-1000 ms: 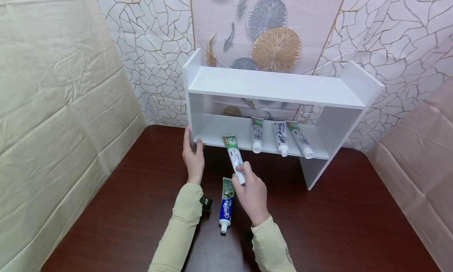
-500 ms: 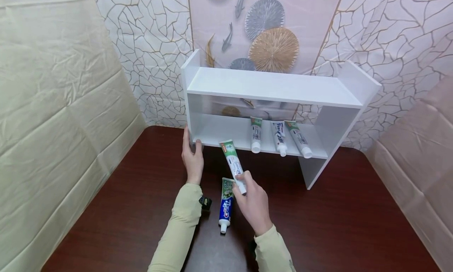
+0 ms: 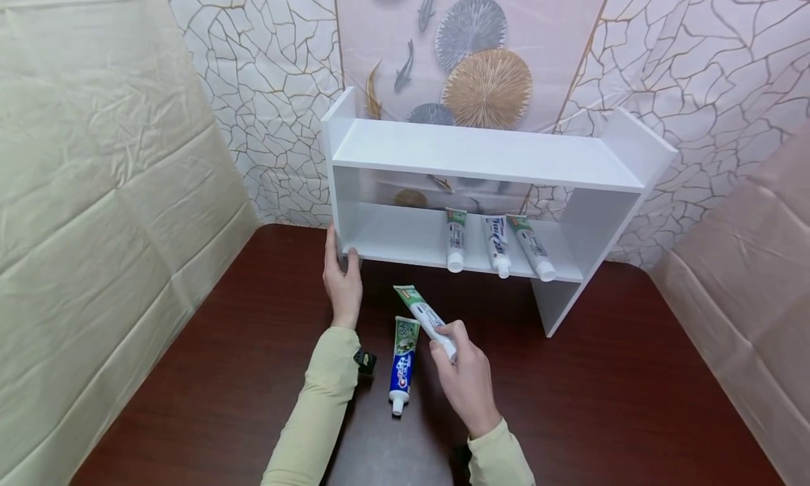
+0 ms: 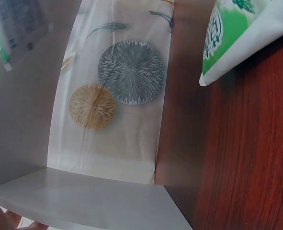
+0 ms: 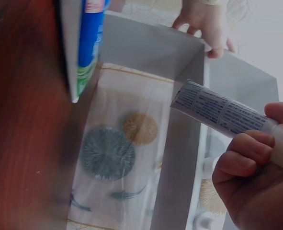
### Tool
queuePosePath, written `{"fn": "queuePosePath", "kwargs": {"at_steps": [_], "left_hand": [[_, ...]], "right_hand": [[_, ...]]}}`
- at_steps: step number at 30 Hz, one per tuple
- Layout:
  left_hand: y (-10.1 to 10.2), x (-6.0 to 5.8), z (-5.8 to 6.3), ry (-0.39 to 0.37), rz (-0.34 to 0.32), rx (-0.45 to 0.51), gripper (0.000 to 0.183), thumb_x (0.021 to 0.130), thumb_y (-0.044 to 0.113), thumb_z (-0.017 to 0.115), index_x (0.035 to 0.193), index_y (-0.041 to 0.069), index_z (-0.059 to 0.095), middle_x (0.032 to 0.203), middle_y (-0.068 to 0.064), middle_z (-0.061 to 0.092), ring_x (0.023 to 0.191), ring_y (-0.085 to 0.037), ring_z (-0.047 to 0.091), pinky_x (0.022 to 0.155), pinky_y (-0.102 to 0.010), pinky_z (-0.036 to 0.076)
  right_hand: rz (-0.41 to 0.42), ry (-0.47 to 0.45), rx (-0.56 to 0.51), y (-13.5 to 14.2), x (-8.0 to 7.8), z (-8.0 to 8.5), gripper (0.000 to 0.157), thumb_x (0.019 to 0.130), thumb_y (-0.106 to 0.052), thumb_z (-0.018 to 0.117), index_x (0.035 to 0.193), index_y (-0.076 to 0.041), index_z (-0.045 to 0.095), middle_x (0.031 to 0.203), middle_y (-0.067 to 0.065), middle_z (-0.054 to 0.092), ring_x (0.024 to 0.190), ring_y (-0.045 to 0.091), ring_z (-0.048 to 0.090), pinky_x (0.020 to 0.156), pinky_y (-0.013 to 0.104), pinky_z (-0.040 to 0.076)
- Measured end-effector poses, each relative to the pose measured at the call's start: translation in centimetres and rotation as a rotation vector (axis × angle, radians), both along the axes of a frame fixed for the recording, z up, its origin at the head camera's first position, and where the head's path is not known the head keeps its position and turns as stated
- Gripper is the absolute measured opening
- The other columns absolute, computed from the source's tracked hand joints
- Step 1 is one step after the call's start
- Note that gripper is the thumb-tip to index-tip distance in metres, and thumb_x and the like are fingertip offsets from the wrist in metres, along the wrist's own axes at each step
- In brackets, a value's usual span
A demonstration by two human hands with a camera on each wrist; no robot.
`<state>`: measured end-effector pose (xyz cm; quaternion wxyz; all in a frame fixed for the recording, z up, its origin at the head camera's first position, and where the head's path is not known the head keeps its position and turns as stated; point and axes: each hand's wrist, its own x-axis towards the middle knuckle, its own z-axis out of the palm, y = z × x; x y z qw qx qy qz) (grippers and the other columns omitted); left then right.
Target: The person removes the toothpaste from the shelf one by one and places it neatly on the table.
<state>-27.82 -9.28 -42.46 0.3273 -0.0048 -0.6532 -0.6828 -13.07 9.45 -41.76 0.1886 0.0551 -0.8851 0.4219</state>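
Observation:
My right hand [image 3: 467, 380] pinches a white-and-green toothpaste tube [image 3: 425, 317] near its cap end, the flat end pointing up and left. In the right wrist view, the printed back of this tube [image 5: 218, 109] faces the camera. The tube is in front of the white shelf [image 3: 405, 236], below its lower board. At the shelf's left side panel, my left hand [image 3: 344, 287] grips the edge, its thumb in front and fingers along the outside. Between my arms, a blue-and-green toothpaste tube [image 3: 402, 363] lies on the table, its cap toward me.
On the lower board, a green-topped tube [image 3: 455, 240], a blue-and-white tube [image 3: 497, 245] and another green-topped tube [image 3: 533, 248] lie with caps over the front edge. The shelf's right leg panel [image 3: 557, 303] stands on the dark red table [image 3: 607, 401]. Patterned cloth [image 3: 272, 106] hangs behind.
My right hand has drawn the white-and-green tube down and toward me, away from the shelf's front edge, tilting it further left. The left hand keeps its grip on the side panel.

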Motion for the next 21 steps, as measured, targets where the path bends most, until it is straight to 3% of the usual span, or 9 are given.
{"fn": "queuePosePath", "kwargs": {"at_steps": [7, 13, 18, 21], "left_hand": [[0.0, 0.0, 0.1, 0.004, -0.001, -0.006, 0.057, 0.100, 0.016, 0.050, 0.148, 0.043, 0.034, 0.154, 0.006, 0.038, 0.134, -0.022, 0.046, 0.100, -0.048, 0.048], [-0.1, 0.0, 0.1, -0.015, -0.011, -0.008, 0.056, 0.101, 0.018, 0.050, 0.149, 0.041, 0.033, 0.155, 0.007, 0.036, 0.135, -0.022, 0.044, 0.099, -0.046, 0.049], [-0.1, 0.1, 0.3, -0.037, -0.018, -0.008, 0.058, 0.100, 0.012, 0.049, 0.152, 0.031, 0.032, 0.157, 0.000, 0.034, 0.138, -0.027, 0.041, 0.101, -0.049, 0.047], [0.0, 0.6, 0.6, -0.043, -0.010, -0.016, 0.057, 0.101, 0.013, 0.048, 0.152, 0.033, 0.031, 0.157, 0.000, 0.034, 0.138, -0.028, 0.041, 0.101, -0.051, 0.047]], "right_hand": [[-0.022, -0.061, 0.005, 0.8, -0.4, -0.4, 0.021, 0.094, -0.016, 0.061, 0.114, -0.015, 0.056, 0.108, 0.018, 0.070, 0.064, 0.015, 0.055, 0.050, 0.022, 0.044], [-0.093, -0.113, 0.040, 1.7, -0.8, -1.1, 0.022, 0.093, -0.017, 0.061, 0.114, -0.017, 0.055, 0.097, 0.017, 0.072, 0.059, 0.014, 0.052, 0.051, 0.024, 0.042], [-0.147, -0.156, 0.050, 2.6, -0.8, -1.8, 0.024, 0.093, -0.016, 0.059, 0.116, -0.015, 0.055, 0.082, 0.016, 0.068, 0.053, 0.015, 0.046, 0.049, 0.026, 0.038], [-0.175, -0.175, 0.060, 3.1, -0.7, -2.0, 0.029, 0.092, -0.016, 0.059, 0.121, -0.013, 0.056, 0.078, 0.015, 0.066, 0.051, 0.015, 0.045, 0.049, 0.027, 0.037]]}}
